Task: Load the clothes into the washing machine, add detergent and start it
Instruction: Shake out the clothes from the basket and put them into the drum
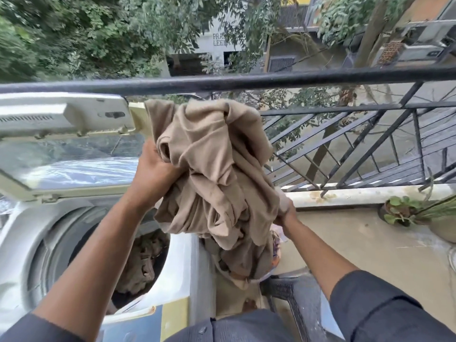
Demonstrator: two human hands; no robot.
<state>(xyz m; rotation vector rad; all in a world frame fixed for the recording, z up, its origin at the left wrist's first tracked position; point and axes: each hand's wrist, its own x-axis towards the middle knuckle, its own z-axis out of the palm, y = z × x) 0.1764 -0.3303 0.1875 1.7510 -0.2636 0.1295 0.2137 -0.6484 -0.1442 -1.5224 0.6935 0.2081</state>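
A large bundle of beige cloth [212,174] hangs in the air over the right edge of a top-loading washing machine [22,243]. My left hand [153,169] grips its upper left side. My right hand [285,209] grips its lower right side, partly hidden by the fabric. The machine's lid [66,144] stands open at the left. Inside the drum [145,262] lies some brown clothing. The cloth's lower end trails down between the machine and a dark basket [293,294], where more fabric shows.
A black metal railing [320,77] runs across in front of me, with trees and buildings beyond. Potted plants [404,211] stand on the balcony floor at the right, by the low white ledge [357,193].
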